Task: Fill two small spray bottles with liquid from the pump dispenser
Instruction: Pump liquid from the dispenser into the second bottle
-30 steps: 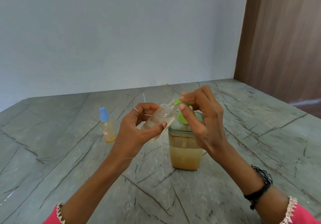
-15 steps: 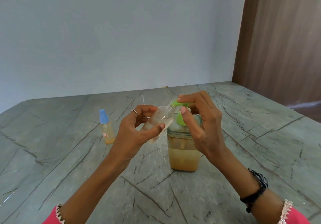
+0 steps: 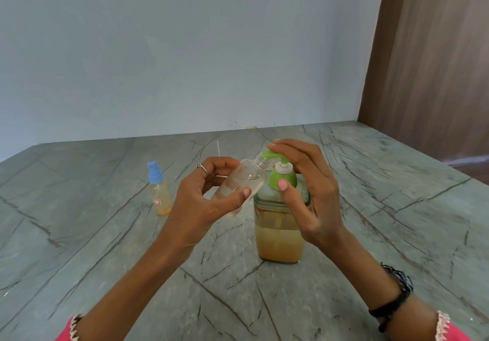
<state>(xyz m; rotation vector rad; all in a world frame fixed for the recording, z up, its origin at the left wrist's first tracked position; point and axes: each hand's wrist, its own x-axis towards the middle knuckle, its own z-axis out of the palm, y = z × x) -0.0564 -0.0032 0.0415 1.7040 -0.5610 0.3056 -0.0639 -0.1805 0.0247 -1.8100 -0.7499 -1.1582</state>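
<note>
Green plastic shows under the fingers (image 3: 284,146) of the right hand (image 3: 315,195), which lie nearly straight across the top of the pump head (image 3: 270,154), while the thumb rests against the green collar below. A second ago those fingers were pressed low, with the head squashed down near the collar; now the head has risen and its white stem shows, so one stroke looks finished and the next is ready.

Beside it, the left hand (image 3: 203,197) grips a small clear plastic spray bottle without its cap (image 3: 239,184), thumb in front and fingers curled behind. It is tilted, its threaded neck meeting the green spout, as it was before. A little pale liquid sits in its lower part, so by my reckoning it needs many more strokes.

Beneath stands the square glass pump dispenser (image 3: 279,234), about half full of amber liquid, on the grey veined stone counter (image 3: 105,248). Well to the left, the second small spray bottle with a blue cap (image 3: 158,193) stands upright, amber liquid at its bottom. A thin white tube (image 3: 218,149) lies further back.
</note>
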